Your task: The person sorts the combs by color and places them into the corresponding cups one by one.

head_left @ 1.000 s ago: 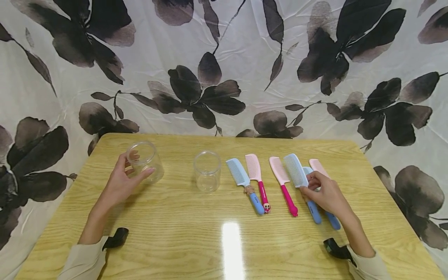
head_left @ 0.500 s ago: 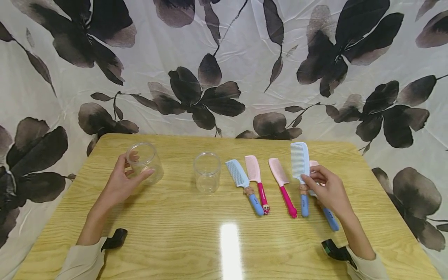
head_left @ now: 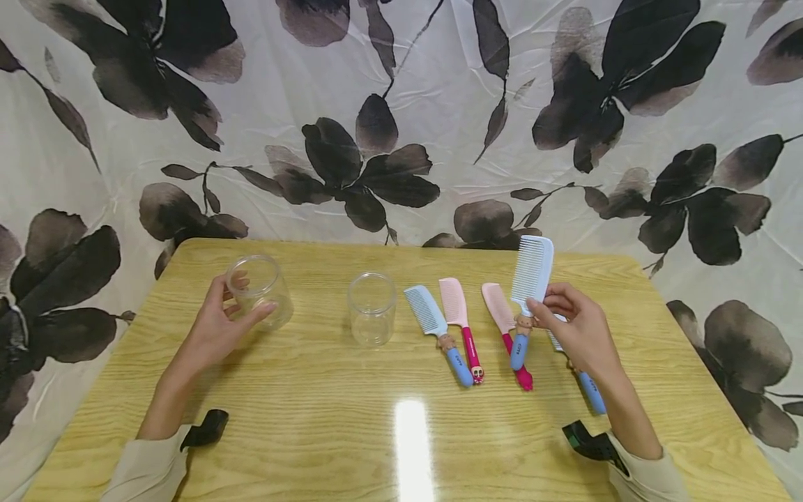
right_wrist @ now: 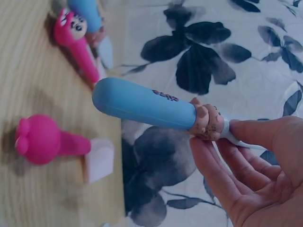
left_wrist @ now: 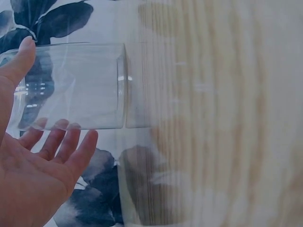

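Crinkled white cloth [head_left: 464, 104] printed with dark flowers hangs behind the far edge of the wood-grained desk [head_left: 314, 418]. Toward the far left corner, my left hand [head_left: 221, 317] curves thumb and fingers round a wide clear jar [head_left: 271, 287]; some fingertips show only through its wall. Near the middle of the far edge stands a narrower clear jar [head_left: 371, 322], wood grain visible through it. Over the desk's right half, my right hand [head_left: 580, 328] pinches a light-blue comb [head_left: 533, 268] by its neck, beside a knobbly brown figure [right_wrist: 207, 122]; the smooth handle's lettering is hard to read. It partly covers a magenta-handled comb [head_left: 498, 303]. My hand hides part of a second blue comb [head_left: 592, 392]. Nearer the middle, a third blue comb [head_left: 431, 314] and a pale-pink comb [head_left: 456, 303] lie close together.
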Demonstrator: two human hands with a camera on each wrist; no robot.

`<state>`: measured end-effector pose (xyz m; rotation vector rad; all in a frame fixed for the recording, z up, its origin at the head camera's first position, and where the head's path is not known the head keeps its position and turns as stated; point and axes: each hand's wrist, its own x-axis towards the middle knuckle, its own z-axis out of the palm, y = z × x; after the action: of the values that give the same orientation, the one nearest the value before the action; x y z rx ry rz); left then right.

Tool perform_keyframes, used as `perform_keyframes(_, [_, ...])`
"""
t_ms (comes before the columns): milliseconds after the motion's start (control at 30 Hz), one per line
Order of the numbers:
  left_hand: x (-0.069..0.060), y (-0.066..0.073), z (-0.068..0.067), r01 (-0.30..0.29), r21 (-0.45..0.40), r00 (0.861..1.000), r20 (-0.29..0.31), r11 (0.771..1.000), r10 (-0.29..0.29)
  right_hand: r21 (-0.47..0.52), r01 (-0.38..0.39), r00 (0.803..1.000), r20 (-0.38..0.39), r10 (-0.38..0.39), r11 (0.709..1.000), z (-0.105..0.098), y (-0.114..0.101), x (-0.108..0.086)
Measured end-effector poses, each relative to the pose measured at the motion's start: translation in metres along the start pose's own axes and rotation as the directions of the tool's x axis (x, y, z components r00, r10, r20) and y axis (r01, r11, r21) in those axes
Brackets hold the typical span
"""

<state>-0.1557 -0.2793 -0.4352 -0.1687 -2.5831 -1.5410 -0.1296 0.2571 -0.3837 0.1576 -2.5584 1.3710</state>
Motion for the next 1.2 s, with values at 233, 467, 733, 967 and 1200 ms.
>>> perform_keyframes(233, [-0.001,0.002,-0.001,-0.001,-0.002,1.0,0.002,1.0,0.001,0.181,0.049,0.999,-0.024,-0.045,0.982,0.009,-0.015,0.005])
perform_keyframes(467, [-0.001,0.002,-0.002,0.006,-0.003,1.0,0.011,1.0,-0.006,0.285,0.091,0.996,-0.043,-0.083,0.954,0.023,-0.027,0.008])
perform_keyframes(733, [-0.001,-0.001,-0.003,0.018,-0.012,1.0,0.017,1.0,-0.018,0.367,0.082,0.997,-0.044,-0.071,0.927,0.041,-0.04,0.013])
perform_keyframes(967, [-0.001,-0.002,-0.003,0.026,-0.02,0.999,0.02,0.999,-0.025,0.498,0.084,0.996,-0.055,-0.065,0.863,0.057,-0.054,0.017])
perform_keyframes(1200, [0.001,-0.001,-0.001,0.021,-0.021,1.0,0.023,1.0,-0.021,0.555,0.076,0.997,-0.062,-0.05,0.828,0.071,-0.067,0.019])
